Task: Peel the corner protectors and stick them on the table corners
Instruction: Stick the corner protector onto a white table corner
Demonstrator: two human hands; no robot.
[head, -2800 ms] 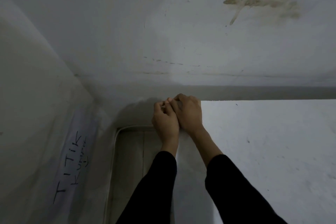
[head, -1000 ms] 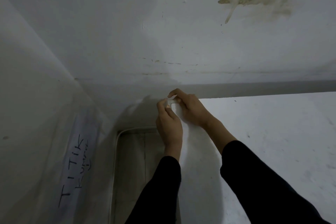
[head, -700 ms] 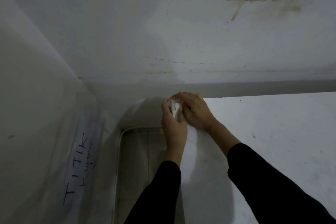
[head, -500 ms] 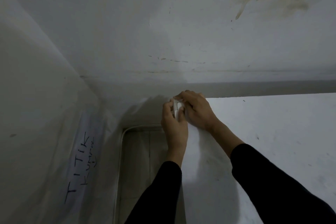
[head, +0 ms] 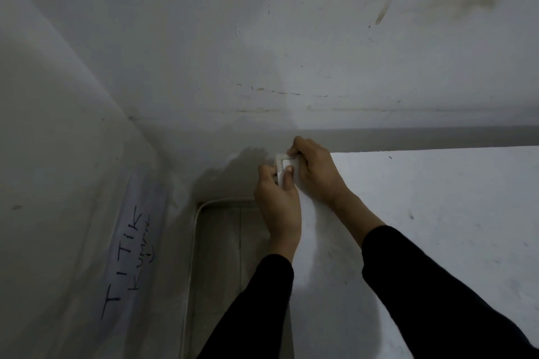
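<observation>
A small pale corner protector (head: 283,161) sits on the far left corner of the white table (head: 423,213). My left hand (head: 278,202) pinches it from the left side, thumb on the table top and fingers on the outer side. My right hand (head: 316,173) grips it from the far side, fingers curled over the table's back edge. Most of the protector is hidden under my fingers.
A stained white wall (head: 291,37) stands close behind the table, another wall on the left carries a taped strip with handwriting (head: 128,259). A narrow gap with tiled floor (head: 227,256) and a white pipe (head: 192,256) lies left of the table.
Both hands stayed at the far left corner. The fingers shifted from holding the protector above the corner to pinching it down onto the corner.
</observation>
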